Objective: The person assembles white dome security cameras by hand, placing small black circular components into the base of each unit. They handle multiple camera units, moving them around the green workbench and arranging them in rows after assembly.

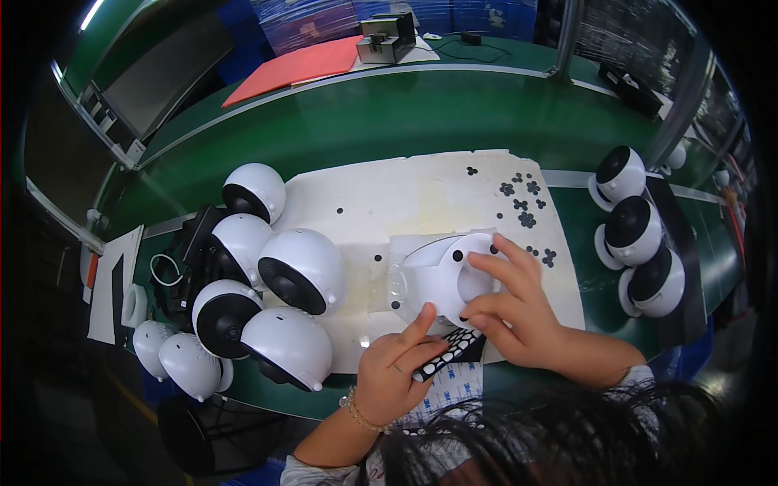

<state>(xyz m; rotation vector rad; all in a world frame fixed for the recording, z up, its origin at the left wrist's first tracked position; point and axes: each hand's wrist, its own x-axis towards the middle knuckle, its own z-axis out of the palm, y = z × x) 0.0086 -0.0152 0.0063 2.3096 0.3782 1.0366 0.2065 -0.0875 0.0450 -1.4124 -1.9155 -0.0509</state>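
Note:
A white security camera (429,275) lies on its side in front of me on a pale pad, its round ring base turned up. Small black round pads (458,256) sit on the base's rim. My right hand (519,312) grips this base, fingers and thumb spread along its rim. Below the camera, my left hand (395,368) holds a black sticker sheet (454,352) with white round spots. Its raised index finger comes close to the camera's lower edge. The far side of the camera's body is hidden.
Several white cameras with black faces (301,271) crowd the left, beside black cables (190,255). More cameras (632,231) stand in a row at the right. Loose black pads (527,219) lie on the cream board (365,186). Behind are a red sheet (300,69) and a metal box (386,39).

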